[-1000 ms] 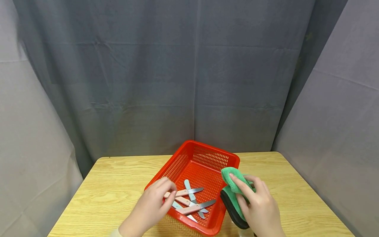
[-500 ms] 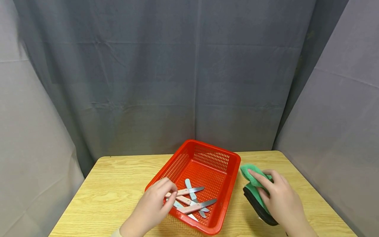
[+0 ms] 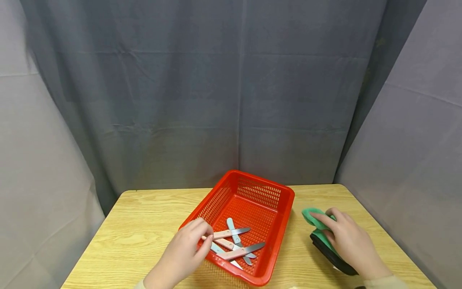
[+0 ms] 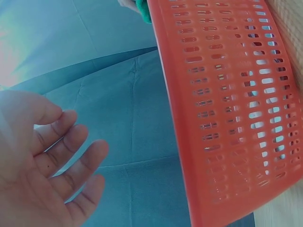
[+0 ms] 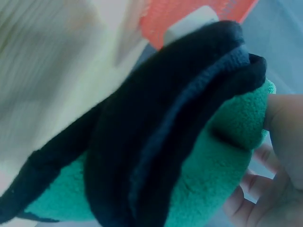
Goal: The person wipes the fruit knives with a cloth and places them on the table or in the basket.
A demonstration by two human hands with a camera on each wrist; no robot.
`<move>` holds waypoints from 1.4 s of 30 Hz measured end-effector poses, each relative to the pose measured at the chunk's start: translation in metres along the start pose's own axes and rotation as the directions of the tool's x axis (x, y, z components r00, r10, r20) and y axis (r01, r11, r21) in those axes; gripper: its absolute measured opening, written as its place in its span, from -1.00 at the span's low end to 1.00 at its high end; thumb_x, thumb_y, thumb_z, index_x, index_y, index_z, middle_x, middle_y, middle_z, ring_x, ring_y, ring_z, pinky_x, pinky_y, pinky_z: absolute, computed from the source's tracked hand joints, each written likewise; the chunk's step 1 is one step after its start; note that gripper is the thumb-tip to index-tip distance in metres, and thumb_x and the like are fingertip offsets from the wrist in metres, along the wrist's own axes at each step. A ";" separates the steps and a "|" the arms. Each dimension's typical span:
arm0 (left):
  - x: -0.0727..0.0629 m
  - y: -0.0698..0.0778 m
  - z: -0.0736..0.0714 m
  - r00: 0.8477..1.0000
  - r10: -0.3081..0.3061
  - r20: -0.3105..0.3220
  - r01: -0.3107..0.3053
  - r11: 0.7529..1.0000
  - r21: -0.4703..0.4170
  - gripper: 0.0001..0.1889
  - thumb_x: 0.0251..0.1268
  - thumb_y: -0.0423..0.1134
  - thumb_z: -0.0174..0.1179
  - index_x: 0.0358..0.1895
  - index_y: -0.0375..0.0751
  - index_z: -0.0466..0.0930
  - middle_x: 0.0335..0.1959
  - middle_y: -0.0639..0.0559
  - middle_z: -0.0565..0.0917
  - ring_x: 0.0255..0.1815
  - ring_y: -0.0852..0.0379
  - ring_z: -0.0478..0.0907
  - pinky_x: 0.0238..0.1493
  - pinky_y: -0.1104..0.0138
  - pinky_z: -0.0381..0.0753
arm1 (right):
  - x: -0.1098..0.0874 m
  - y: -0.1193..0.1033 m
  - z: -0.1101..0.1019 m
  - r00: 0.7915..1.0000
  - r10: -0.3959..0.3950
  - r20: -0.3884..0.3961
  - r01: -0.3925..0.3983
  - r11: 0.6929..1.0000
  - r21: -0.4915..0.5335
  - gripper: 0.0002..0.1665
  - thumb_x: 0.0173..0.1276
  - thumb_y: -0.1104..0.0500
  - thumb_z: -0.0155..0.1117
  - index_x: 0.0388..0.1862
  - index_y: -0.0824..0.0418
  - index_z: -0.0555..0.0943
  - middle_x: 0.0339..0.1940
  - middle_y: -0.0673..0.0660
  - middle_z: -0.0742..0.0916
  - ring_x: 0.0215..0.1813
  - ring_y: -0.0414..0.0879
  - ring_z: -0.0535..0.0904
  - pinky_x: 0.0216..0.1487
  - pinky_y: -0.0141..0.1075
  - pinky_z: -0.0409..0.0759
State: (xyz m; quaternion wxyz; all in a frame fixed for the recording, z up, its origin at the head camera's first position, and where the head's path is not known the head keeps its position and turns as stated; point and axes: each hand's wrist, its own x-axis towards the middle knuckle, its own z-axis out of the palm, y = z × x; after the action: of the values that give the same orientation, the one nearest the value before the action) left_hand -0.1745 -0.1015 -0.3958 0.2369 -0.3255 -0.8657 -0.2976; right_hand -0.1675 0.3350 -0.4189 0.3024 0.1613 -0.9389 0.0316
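My right hand [image 3: 348, 243] grips a folded green towel [image 3: 315, 216] with a black edge, above the right part of the table. In the right wrist view the towel [image 5: 213, 175] fills the middle, thumb and fingers around its side. My left hand [image 3: 184, 249] hovers by the near-left rim of a red plastic basket [image 3: 284, 228], fingers loosely curled. In the left wrist view that hand [image 4: 52, 161] holds nothing and is apart from the basket wall [image 4: 189, 118]. Several small knives [image 3: 238, 252], with pink or pale blue handles, lie crossed in the basket's near end.
The basket stands at an angle on a light wooden table [image 3: 144, 216]. Grey curtains [image 3: 180, 120] hang behind the table and at both sides. A whitish piece [image 5: 191, 26] shows beside the towel in the right wrist view; its kind is unclear.
My right hand has moved right with the towel, from beside the basket's right rim to over the right part of the table. The left hand and knives have hardly moved.
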 end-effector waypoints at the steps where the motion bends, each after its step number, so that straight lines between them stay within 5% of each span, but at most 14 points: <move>1: -0.001 -0.001 0.000 1.000 0.003 0.000 -0.003 1.000 0.001 -0.81 0.25 -0.38 0.35 -0.31 0.03 0.58 -0.33 0.35 0.52 -0.31 0.37 0.46 -0.22 0.40 0.56 | -0.001 0.003 0.003 1.000 -0.005 0.004 0.005 1.000 -0.003 -0.26 -0.03 0.33 0.65 0.16 -0.11 0.69 -0.16 -0.03 0.59 -0.22 -0.07 0.53 -0.54 -0.33 0.41; 12: -0.005 -0.005 -0.001 1.000 0.017 -0.014 -0.017 1.000 -0.002 -0.80 0.24 -0.39 0.36 -0.31 0.04 0.58 -0.34 0.36 0.52 -0.31 0.39 0.44 -0.23 0.42 0.55 | -0.005 0.029 0.024 0.992 0.014 0.129 -0.010 0.999 -0.032 -0.35 0.05 0.27 0.66 0.14 -0.10 0.70 -0.20 -0.05 0.58 -0.29 -0.12 0.51 -0.57 -0.36 0.35; 32: -0.010 -0.004 -0.001 1.000 -0.010 -0.005 0.010 1.000 -0.004 -0.78 0.23 -0.40 0.36 -0.32 0.05 0.56 -0.34 0.36 0.51 -0.35 0.38 0.38 -0.29 0.45 0.47 | -0.018 0.035 0.049 0.971 0.016 0.238 -0.009 0.999 -0.031 -0.37 0.05 0.28 0.65 0.09 -0.12 0.69 -0.27 -0.12 0.51 -0.36 -0.23 0.38 -0.51 -0.37 0.37; 42: -0.012 -0.008 0.000 0.994 -0.086 0.061 0.085 0.996 0.015 -0.83 0.28 -0.34 0.36 -0.24 0.02 0.58 -0.29 0.35 0.51 -0.29 0.36 0.44 -0.20 0.38 0.55 | -0.020 0.036 0.052 0.948 0.043 0.316 -0.036 0.999 -0.026 -0.41 0.10 0.18 0.64 0.13 -0.13 0.70 -0.30 -0.15 0.50 -0.41 -0.29 0.34 -0.49 -0.38 0.36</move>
State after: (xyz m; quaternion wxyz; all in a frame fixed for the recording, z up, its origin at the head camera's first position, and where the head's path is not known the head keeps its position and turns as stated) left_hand -0.1720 -0.1111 -0.4059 0.1992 -0.2957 -0.8874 -0.2921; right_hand -0.1924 0.3663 -0.4716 0.1489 0.1423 -0.9786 0.0019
